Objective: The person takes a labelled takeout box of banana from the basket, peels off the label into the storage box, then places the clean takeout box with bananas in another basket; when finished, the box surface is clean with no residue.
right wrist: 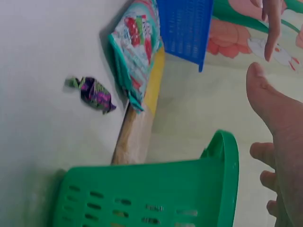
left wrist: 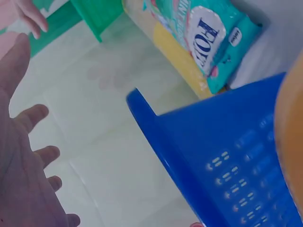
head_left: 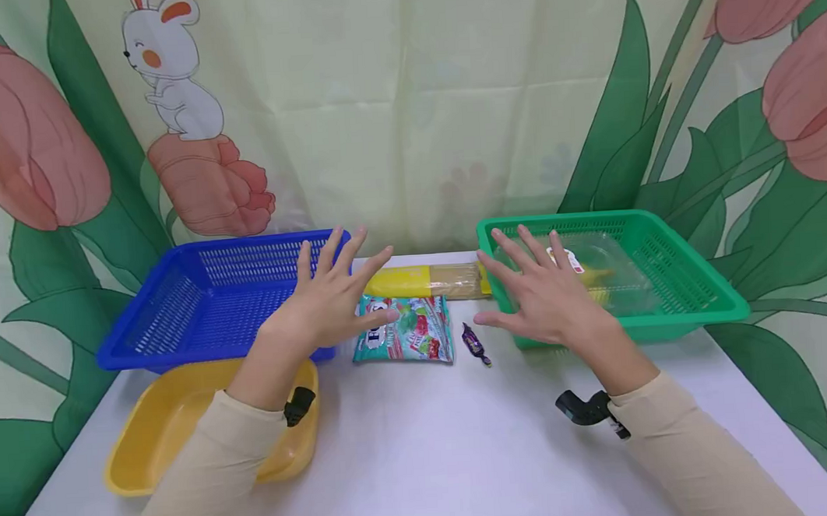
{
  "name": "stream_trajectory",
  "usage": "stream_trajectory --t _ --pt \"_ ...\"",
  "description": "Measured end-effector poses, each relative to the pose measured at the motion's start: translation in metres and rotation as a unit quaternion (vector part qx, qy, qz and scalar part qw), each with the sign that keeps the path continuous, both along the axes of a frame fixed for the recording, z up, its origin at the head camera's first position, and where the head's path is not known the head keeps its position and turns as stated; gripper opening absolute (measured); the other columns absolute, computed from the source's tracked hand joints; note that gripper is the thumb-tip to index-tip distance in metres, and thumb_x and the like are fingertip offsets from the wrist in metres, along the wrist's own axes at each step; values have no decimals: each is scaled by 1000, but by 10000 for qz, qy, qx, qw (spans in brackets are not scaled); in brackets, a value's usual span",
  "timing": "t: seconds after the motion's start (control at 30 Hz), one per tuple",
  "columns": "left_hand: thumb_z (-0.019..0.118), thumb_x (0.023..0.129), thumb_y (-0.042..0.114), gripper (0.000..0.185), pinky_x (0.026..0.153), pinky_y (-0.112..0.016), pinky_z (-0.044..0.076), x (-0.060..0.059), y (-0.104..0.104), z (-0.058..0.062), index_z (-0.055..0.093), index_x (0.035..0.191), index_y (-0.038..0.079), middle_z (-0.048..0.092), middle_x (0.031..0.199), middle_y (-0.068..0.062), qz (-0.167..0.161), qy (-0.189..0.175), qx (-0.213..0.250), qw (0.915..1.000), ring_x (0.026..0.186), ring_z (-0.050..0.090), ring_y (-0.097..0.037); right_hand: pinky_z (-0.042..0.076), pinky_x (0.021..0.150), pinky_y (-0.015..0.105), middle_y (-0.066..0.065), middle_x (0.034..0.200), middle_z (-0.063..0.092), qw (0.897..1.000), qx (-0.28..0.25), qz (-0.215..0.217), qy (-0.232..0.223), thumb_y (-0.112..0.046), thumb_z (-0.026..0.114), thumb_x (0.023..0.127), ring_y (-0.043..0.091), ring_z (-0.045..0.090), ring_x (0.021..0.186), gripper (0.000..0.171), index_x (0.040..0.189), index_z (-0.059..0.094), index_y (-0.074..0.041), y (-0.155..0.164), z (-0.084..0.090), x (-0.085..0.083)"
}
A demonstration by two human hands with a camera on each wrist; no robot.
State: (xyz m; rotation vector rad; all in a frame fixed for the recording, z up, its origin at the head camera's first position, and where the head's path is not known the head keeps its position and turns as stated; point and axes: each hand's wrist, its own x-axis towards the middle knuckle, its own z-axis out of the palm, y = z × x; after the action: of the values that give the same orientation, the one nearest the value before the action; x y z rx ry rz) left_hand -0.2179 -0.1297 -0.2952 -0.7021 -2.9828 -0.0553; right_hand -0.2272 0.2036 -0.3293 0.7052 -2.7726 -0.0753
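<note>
Both hands hover over the white table with fingers spread, holding nothing. My left hand (head_left: 331,297) is above the near right corner of the blue basket (head_left: 198,300), its thumb close to a teal snack bag (head_left: 406,330). My right hand (head_left: 545,294) hangs over the green basket's (head_left: 674,275) left end. Behind the bag lies a long pasta packet (head_left: 429,281) with a yellow end. A small purple wrapped candy (head_left: 475,343) sits between the bag and the green basket. In the wrist views the bag (left wrist: 208,38), the candy (right wrist: 94,93) and the pasta packet (right wrist: 137,127) show beside the basket rims.
A yellow tub (head_left: 156,427) stands at the near left, under my left forearm. The green basket holds a clear plastic container with something yellow inside (head_left: 600,275). A tulip-and-rabbit curtain (head_left: 406,110) hangs close behind the table. Bare tabletop (head_left: 452,451) lies in front.
</note>
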Motion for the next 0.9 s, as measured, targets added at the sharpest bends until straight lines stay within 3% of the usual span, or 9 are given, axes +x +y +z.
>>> stream_trajectory --t 0.37,0.6,0.9 --pt "46 96 74 84 119 -72 -8 -3 15 -4 15 165 38 -8 174 -6 -135 -113 88 9998 157 -19 -35 2 122 70 9 172 15 9998 -140 -162 -59 -75 57 90 41 6 158 90 162 34 -26 30 3 8" --pt "42 98 72 80 120 -71 -7 -4 20 -6 13 165 39 -7 174 -5 -172 -125 214 9995 158 -17 -36 0 121 70 9 173 11 9963 -660 -161 -534 -67 57 96 42 5 158 83 162 33 -23 44 3 2" --pt "43 99 71 79 120 -69 -10 -4 34 -9 15 165 39 -7 174 -5 -366 -162 71 9992 158 -14 -36 4 120 73 14 171 17 9945 -825 -213 -613 -60 60 97 48 11 155 79 162 34 -21 69 4 -8"
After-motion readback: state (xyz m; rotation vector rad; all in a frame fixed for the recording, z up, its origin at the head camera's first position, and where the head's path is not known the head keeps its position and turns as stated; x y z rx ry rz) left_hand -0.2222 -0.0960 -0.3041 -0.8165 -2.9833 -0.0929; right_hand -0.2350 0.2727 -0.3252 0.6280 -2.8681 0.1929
